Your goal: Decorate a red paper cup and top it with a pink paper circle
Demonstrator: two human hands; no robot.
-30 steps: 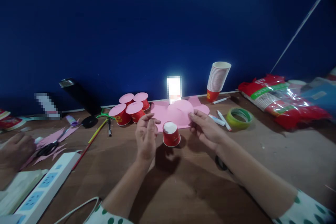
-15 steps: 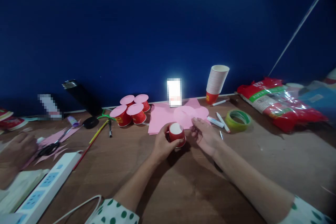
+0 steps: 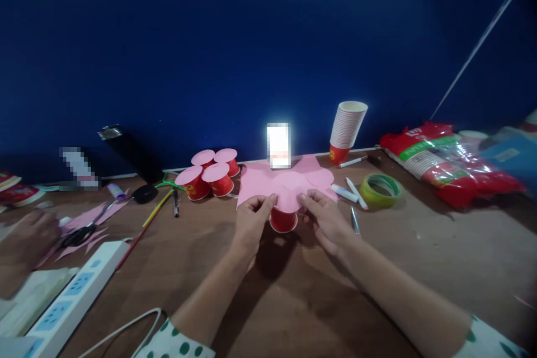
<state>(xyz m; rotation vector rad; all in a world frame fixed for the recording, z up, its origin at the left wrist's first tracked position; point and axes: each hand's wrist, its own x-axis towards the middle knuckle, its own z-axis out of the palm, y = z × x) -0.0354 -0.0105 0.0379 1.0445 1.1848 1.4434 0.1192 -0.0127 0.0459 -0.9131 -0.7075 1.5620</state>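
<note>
An upturned red paper cup (image 3: 283, 221) stands on the wooden table (image 3: 419, 257) in front of me. A pink paper disc (image 3: 287, 199) lies on top of it. My left hand (image 3: 250, 221) pinches the disc's left edge with thumb and fingers. My right hand (image 3: 325, 218) holds the disc's right edge the same way. Just behind lies a sheet of pink paper (image 3: 260, 179) with more pink discs (image 3: 319, 178) on it.
Several red cups capped with pink discs (image 3: 210, 174) stand at back left. A cup stack (image 3: 346, 130), markers (image 3: 351, 190), a green tape roll (image 3: 381, 189) and a packet of cups (image 3: 444, 162) lie to the right. Scissors (image 3: 78, 235), a power strip (image 3: 67, 305) and another person's hand (image 3: 23, 240) are at left.
My left hand gripped the cup, then let go. Both hands brought a pink disc down onto the cup's upturned bottom and now hold its edges.
</note>
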